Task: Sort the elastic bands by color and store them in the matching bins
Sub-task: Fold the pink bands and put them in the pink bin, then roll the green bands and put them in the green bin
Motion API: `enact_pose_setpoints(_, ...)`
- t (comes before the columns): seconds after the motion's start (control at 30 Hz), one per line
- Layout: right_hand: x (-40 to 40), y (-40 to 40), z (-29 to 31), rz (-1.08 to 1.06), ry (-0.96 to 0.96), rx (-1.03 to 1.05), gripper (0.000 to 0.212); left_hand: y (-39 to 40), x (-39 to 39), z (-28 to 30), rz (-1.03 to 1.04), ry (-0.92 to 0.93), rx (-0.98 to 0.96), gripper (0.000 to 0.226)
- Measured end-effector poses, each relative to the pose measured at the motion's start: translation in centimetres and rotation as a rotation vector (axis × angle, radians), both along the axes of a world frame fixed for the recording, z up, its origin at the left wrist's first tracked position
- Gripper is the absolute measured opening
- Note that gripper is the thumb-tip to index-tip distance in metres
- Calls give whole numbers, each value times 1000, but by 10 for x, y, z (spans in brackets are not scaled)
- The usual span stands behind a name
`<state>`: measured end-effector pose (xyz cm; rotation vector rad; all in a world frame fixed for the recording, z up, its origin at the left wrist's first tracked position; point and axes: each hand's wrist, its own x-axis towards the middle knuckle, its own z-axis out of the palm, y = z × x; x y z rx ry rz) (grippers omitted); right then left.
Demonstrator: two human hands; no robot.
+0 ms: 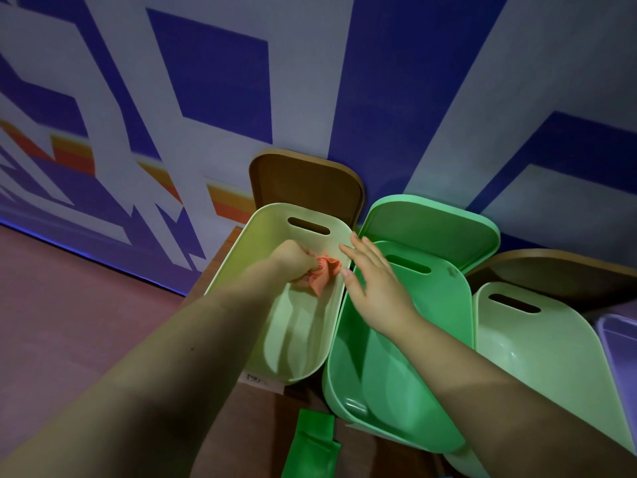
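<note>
Orange band goes into the pale bin

Your left hand [293,262] grips the bunched orange band [322,272] above the pale bin [262,236], near its far wall; your right hand [374,284] hangs flat with fingers spread, holding nothing, at that bin's rim beside the green bin [448,305]. Lower the band past the rim before letting go, so it cannot spring out.

Three bins [300,339] stand side by side before the wall [206,98].
</note>
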<state>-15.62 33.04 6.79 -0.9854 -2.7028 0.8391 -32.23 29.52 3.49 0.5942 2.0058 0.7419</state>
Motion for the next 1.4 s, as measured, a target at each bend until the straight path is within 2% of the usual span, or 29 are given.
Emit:
enact_pose_setpoints(0.13, 0, 0, -1, -1, -1, 3, 45, 4, 8, 0, -75, 28, 31, 27)
enact_pose_setpoints(0.23, 0, 0, -1, 2, 3, 1, 45, 1, 11, 0, -23, 19, 64, 15)
enact_pose_setpoints(0.3, 0, 0, -1, 5, -1, 1, 45, -1, 10, 0, -14, 2, 52, 16)
enact_pose_setpoints(0.47, 1, 0, 2, 14, -25, 9, 46, -7, 8, 7, 53, -134, 12, 17)
enact_pose_setpoints(0.57, 1, 0, 3, 19, -39, 11, 47, -11, 7, 10, 105, -242, 0, 26)
enact_pose_setpoints(0.7, 1, 0, 8, 25, -60, 23, 48, -15, 8, 12, 129, -291, -2, 31)
enact_pose_setpoints(0.93, 1, 3, 17, 51, -121, 69, 53, -25, 6, 18, 185, -215, -26, 30)
enact_pose_setpoints(1.03, 3, 2, 25, 87, -183, 125, 56, -30, 4, 30, 82, -102, -28, 43)
enact_pose_setpoints(1.23, 17, -15, 45, 89, -257, 171, 69, -57, 19, 67, -271, 343, 47, 61)
enact_pose_setpoints(1.4, 48, -46, 69, 106, -261, 224, 75, -100, 45, 105, -554, 764, 103, 63)
